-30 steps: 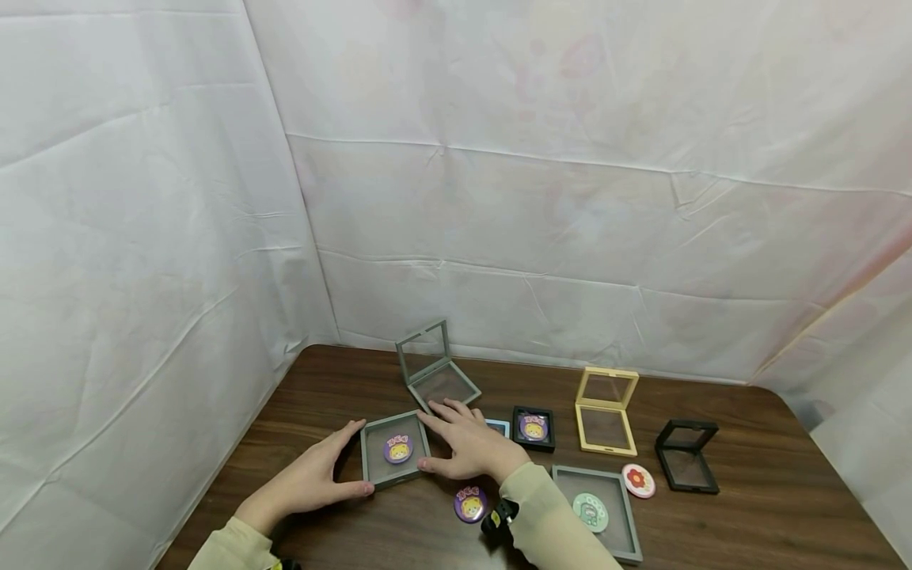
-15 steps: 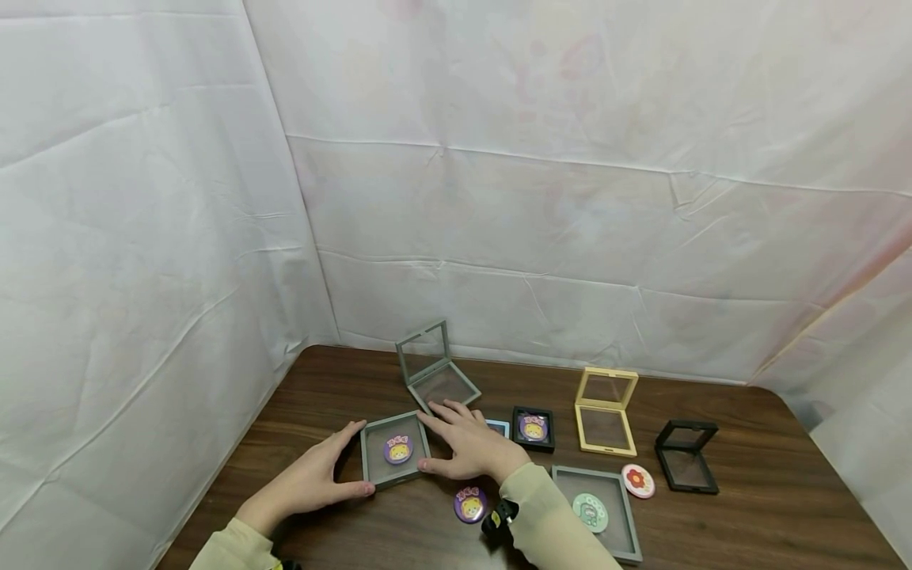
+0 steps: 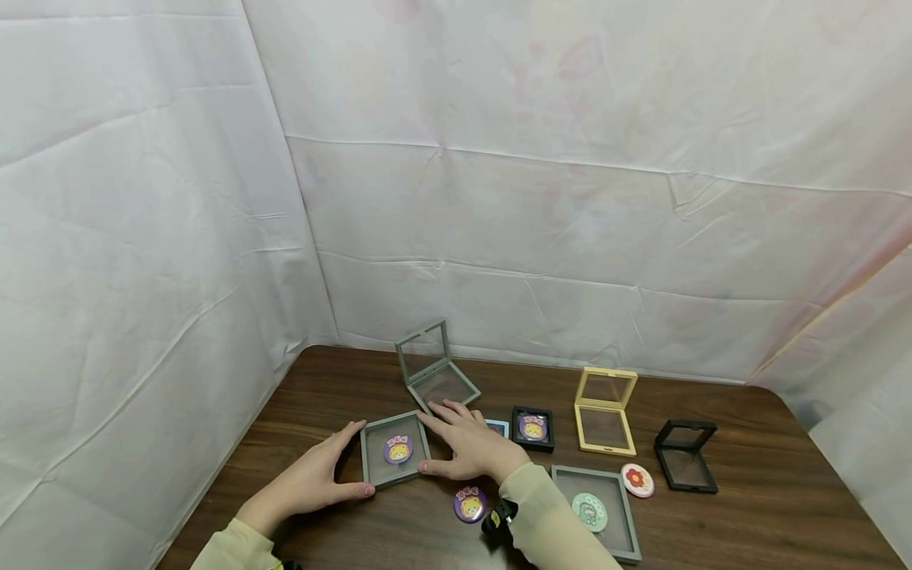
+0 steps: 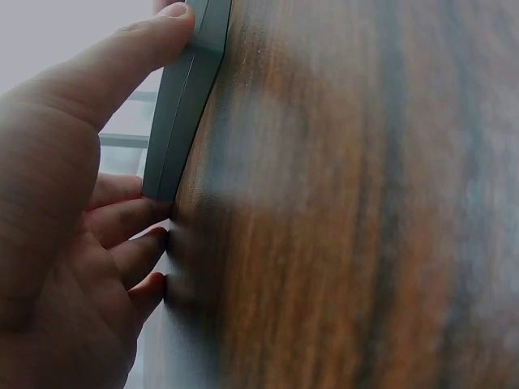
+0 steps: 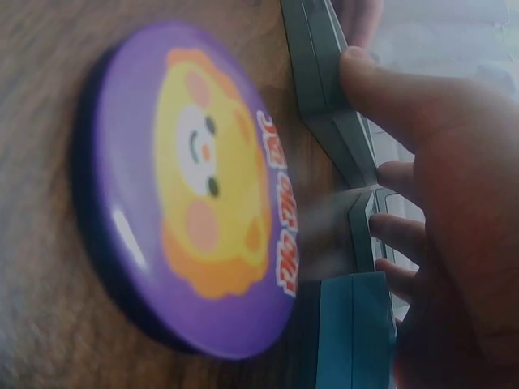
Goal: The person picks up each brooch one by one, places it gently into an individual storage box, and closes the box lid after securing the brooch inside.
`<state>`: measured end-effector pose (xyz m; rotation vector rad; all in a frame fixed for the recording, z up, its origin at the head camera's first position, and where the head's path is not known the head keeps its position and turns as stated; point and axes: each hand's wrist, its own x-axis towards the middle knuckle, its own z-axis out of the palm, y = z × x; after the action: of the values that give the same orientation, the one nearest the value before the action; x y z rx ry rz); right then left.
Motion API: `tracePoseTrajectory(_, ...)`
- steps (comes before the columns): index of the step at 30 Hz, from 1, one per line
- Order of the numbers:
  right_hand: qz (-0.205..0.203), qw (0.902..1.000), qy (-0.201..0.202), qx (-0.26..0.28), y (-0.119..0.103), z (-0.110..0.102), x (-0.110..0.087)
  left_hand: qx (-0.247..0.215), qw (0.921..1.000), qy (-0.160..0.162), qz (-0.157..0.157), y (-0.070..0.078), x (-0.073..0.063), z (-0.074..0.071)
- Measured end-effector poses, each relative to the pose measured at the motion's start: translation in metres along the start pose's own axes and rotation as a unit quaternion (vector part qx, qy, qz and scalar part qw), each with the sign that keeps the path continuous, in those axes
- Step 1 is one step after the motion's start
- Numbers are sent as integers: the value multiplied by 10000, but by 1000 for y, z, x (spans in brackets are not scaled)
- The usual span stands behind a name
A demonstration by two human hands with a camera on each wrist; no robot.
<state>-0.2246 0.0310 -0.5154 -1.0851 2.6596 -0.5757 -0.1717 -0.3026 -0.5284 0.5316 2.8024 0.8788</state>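
A closed grey display frame (image 3: 378, 469) lies on the table, and a purple badge (image 3: 398, 450) with a yellow animal sits behind its clear film. My left hand (image 3: 313, 475) grips its left side, thumb at the near corner and a fingertip at the far corner. On the opposite side my right hand (image 3: 470, 447) holds it the same way, thumb near and index finger far. The left wrist view shows the thumb pressing the edge of the grey frame (image 4: 182, 105). A similar loose purple badge (image 5: 195, 194) lies below my right hand.
Behind stands an opened grey frame (image 3: 445, 384). My right hand partly covers a blue case (image 3: 499, 428). Rightward are a black case (image 3: 533, 446) with a badge, an opened yellow case (image 3: 606, 427), a flower badge (image 3: 637, 480), an opened black case (image 3: 686, 467) and a large grey frame (image 3: 620, 542).
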Motion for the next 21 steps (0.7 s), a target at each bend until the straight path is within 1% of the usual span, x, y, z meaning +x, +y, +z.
tracePoseTrajectory(21,65,10000,-30,0,-1,0,0,34,10000,-13,-36,-1,0,-1)
